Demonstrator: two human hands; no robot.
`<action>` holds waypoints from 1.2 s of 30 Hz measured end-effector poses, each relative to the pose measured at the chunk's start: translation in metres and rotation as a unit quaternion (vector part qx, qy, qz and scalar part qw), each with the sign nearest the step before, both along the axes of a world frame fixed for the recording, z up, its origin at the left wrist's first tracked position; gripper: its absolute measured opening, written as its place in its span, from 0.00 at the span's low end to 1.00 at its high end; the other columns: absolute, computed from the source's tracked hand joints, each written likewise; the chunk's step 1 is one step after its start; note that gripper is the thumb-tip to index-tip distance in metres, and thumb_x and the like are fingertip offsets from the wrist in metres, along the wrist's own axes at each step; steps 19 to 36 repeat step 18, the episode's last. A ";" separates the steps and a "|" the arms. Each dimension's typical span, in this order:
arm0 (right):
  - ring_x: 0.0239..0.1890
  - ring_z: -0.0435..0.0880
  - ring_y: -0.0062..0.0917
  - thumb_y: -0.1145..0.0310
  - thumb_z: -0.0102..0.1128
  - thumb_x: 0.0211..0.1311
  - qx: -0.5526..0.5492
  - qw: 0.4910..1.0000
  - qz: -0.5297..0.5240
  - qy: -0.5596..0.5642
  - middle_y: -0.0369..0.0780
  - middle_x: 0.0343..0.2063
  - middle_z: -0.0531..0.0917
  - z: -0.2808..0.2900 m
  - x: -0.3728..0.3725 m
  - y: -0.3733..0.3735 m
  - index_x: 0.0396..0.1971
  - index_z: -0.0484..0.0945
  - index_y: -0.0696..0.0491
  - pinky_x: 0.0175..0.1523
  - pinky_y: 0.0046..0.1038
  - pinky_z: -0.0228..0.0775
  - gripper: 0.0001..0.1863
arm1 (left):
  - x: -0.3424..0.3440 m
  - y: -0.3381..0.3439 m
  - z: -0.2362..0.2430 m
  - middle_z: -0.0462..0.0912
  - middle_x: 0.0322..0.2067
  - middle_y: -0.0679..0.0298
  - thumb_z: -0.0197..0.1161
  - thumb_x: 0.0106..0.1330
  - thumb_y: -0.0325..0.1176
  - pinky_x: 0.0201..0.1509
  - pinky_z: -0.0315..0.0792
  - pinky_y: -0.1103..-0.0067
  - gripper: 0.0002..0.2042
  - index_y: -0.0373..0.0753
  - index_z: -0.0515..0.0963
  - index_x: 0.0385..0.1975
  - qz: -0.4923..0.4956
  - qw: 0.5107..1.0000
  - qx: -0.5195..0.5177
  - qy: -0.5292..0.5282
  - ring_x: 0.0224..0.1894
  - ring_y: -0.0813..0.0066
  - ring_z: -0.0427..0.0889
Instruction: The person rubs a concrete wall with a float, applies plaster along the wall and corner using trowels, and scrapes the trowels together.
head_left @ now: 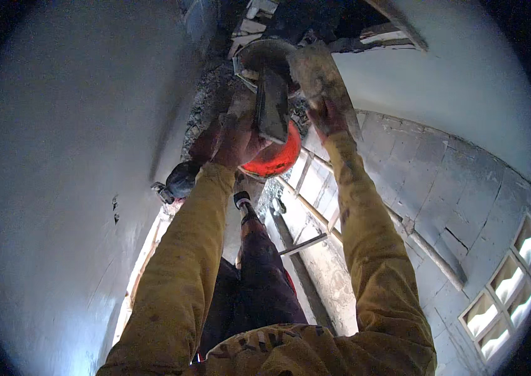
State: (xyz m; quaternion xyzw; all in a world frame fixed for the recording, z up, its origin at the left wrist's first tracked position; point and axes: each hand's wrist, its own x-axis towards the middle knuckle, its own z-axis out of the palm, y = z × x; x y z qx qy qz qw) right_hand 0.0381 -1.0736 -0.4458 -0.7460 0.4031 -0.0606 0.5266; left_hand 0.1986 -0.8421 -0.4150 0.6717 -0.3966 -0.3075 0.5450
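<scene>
Both of my arms reach forward in mustard sleeves. My left hand (237, 141) is closed at the near end of a long grey plastering trowel (272, 103), its fingers partly in shadow. My right hand (328, 119) grips the near edge of a flat, mortar-stained board (319, 72), which is tilted to the right of the trowel. Just below the trowel sits an orange-red bucket (275, 160), partly covered by my left hand. Beyond it, a round, dirty container (268, 53) lies behind the trowel's far end.
A smooth grey wall (84, 125) rises close on my left. Rubble (206, 94) lies along its foot. Wooden poles (315, 210), joined like a ladder, stand low on the right. A block wall (428, 182) with a vent grille (504, 291) curves along the right.
</scene>
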 end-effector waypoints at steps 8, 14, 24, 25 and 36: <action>0.51 0.77 0.35 0.52 0.67 0.54 -0.164 0.977 -0.002 0.137 0.46 0.52 0.77 -0.113 0.003 0.002 0.61 0.63 0.58 0.56 0.37 0.69 0.40 | -0.064 0.157 -0.026 0.78 0.52 0.57 0.59 0.66 0.25 0.61 0.69 0.72 0.20 0.38 0.69 0.58 0.205 0.618 -0.048 0.758 0.54 0.66 0.77; 0.24 0.69 0.23 0.53 0.68 0.54 -0.122 0.983 0.075 0.112 0.36 0.30 0.75 -0.117 -0.083 0.069 0.61 0.66 0.42 0.27 0.29 0.65 0.34 | -0.116 0.322 0.035 0.76 0.54 0.55 0.52 0.69 0.43 0.60 0.71 0.63 0.21 0.38 0.70 0.57 0.293 0.705 0.171 0.623 0.53 0.61 0.77; 0.11 0.60 0.17 0.58 0.65 0.58 0.277 0.869 -0.076 0.403 0.30 0.17 0.71 -0.113 -0.100 0.101 0.68 0.58 0.34 0.15 0.23 0.54 0.38 | -0.154 0.375 0.055 0.73 0.59 0.52 0.62 0.66 0.45 0.63 0.69 0.61 0.28 0.42 0.65 0.63 0.431 0.562 0.055 0.704 0.59 0.59 0.75; 0.11 0.60 0.17 0.58 0.65 0.58 0.277 0.869 -0.076 0.403 0.30 0.17 0.71 -0.113 -0.100 0.101 0.68 0.58 0.34 0.15 0.23 0.54 0.38 | -0.154 0.375 0.055 0.73 0.59 0.52 0.62 0.66 0.45 0.63 0.69 0.61 0.28 0.42 0.65 0.63 0.431 0.562 0.055 0.704 0.59 0.59 0.75; 0.11 0.60 0.17 0.58 0.65 0.58 0.277 0.869 -0.076 0.403 0.30 0.17 0.71 -0.113 -0.100 0.101 0.68 0.58 0.34 0.15 0.23 0.54 0.38 | -0.154 0.375 0.055 0.73 0.59 0.52 0.62 0.66 0.45 0.63 0.69 0.61 0.28 0.42 0.65 0.63 0.431 0.562 0.055 0.704 0.59 0.59 0.75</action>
